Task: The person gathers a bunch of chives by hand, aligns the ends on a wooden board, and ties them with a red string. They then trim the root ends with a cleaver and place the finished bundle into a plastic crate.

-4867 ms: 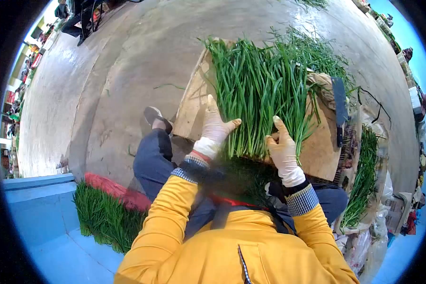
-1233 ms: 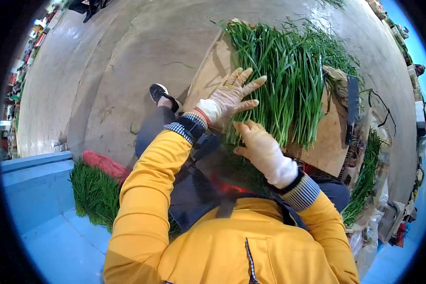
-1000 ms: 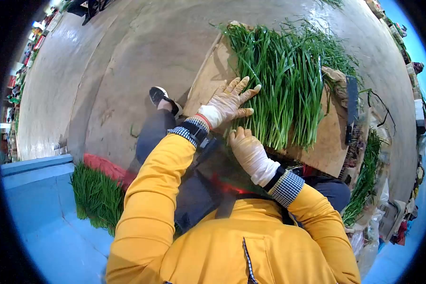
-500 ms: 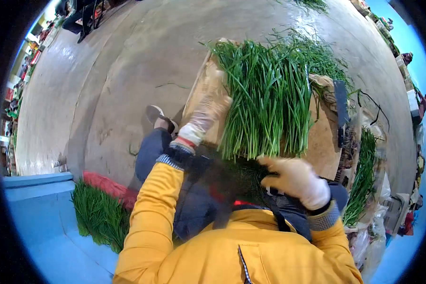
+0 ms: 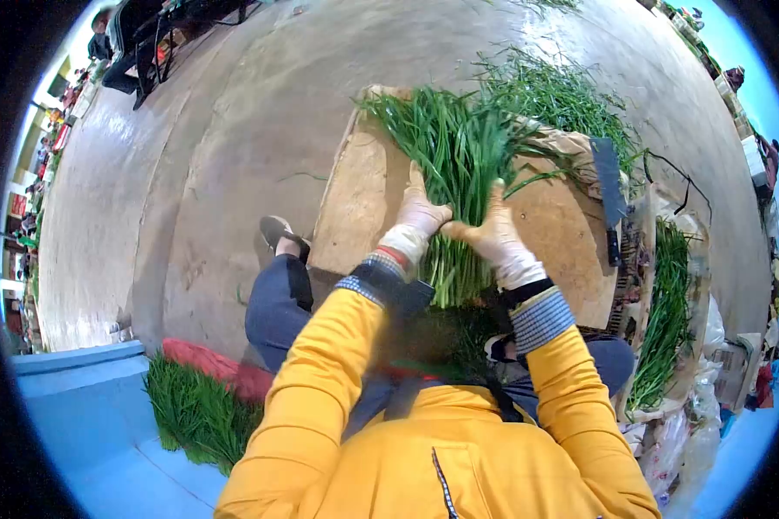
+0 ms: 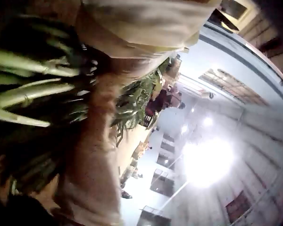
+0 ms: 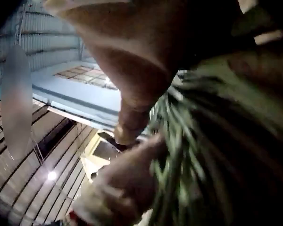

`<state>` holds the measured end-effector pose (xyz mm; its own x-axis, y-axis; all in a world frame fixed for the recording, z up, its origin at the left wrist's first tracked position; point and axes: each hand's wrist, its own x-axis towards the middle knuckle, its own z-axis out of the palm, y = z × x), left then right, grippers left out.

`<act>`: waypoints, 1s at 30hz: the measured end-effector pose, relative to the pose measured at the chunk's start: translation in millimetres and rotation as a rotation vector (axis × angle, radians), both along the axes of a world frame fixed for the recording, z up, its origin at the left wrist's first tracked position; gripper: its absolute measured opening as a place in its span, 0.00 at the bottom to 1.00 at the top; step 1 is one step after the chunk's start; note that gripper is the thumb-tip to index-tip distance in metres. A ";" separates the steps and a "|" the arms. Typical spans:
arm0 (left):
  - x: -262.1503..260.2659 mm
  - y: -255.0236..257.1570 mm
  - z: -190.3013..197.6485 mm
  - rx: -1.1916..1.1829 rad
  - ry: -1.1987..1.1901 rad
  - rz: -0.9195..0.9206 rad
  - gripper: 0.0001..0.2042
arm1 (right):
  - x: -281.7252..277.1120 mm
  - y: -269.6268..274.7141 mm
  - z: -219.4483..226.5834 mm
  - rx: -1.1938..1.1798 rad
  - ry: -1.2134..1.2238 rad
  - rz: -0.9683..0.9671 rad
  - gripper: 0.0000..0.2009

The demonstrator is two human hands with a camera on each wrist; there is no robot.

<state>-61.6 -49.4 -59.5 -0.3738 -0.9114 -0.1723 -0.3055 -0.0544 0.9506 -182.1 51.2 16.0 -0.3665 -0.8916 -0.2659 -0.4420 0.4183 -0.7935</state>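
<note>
On a wooden board (image 5: 563, 233) lies a thick bunch of garlic chives (image 5: 454, 143), leaf tips spread away from the person, pale stem ends pointing towards the lap. My gloved left hand (image 5: 417, 216) grips the bunch from its left side. From the right side my gloved right hand (image 5: 498, 238) grips it too, the two thumbs nearly meeting across the stems. Pale chive stems (image 6: 33, 92) show up close in the left wrist view. The right wrist view has darker chive stalks (image 7: 179, 155) beside the hands. Palms and inner fingers are partly hidden.
A cleaver (image 5: 608, 186) with a black handle lies at the board's right edge by a crumpled cloth (image 5: 571, 156). Loose greens (image 5: 563, 95) are heaped beyond the board. More chives stand at right (image 5: 662, 320) and at lower left beside a red cloth (image 5: 212, 368).
The wide spread of chives on the board is now squeezed into a narrower bunch. Both hands, half a second ago apart at its sides, have come together around it.
</note>
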 end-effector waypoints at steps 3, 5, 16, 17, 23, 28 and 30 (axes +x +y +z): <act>-7.3 18.8 10.1 0.164 0.419 0.008 0.51 | -4.2 14.1 -16.4 -0.060 0.059 -0.088 0.54; 1.3 32.7 35.7 0.232 0.559 0.008 0.48 | -2.8 24.6 -10.2 -0.361 -0.635 -0.301 0.49; 29.1 10.7 -28.6 -0.177 -0.042 0.153 0.33 | -32.9 59.3 -39.1 -0.318 -0.174 -0.357 0.47; 32.9 7.9 -24.6 -0.179 -0.048 0.156 0.33 | -33.4 59.9 -36.4 -0.243 -0.104 -0.325 0.47; 67.1 -33.2 -1.2 -0.225 -0.125 -0.021 0.35 | -73.8 79.1 6.0 -0.283 0.561 0.083 0.47; 84.1 -17.3 10.9 -0.074 -0.072 0.222 0.31 | -75.2 84.8 37.4 -0.321 0.135 -0.090 0.15; 84.5 -9.1 2.9 -0.149 -0.049 0.204 0.30 | -52.1 79.0 46.2 -0.379 0.182 -0.022 0.12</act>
<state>22.9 -58.5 -56.5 -0.1740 -0.9838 -0.0440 -0.3486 0.0197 0.9370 -234.2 130.2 62.2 -0.3976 -0.9052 0.1501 -0.5835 0.1231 -0.8027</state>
